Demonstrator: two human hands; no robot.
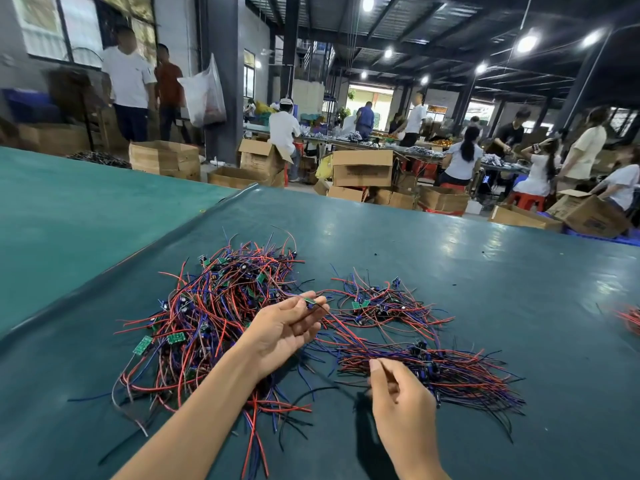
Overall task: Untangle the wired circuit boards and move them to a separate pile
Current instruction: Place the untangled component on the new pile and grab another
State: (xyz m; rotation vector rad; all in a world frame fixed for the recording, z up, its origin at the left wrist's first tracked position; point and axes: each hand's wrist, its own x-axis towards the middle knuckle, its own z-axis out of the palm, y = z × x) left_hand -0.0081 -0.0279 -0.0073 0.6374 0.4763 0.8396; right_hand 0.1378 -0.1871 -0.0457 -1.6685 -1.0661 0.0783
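While left hand point(287, 327) lifts one board point(310, 301) pinched at fingertips over bench point(485, 271), right hand point(401, 403) nips its wires point(349, 336). Draw slowly, shake snags free from big tangle point(214, 306), drop onto sorted pile point(433, 368).

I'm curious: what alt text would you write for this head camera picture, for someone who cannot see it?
A person's left hand pinches a small green circuit board while the right hand pulls its wires. A big tangled pile of red and blue wired boards lies left on a green table, with smaller sorted piles right.
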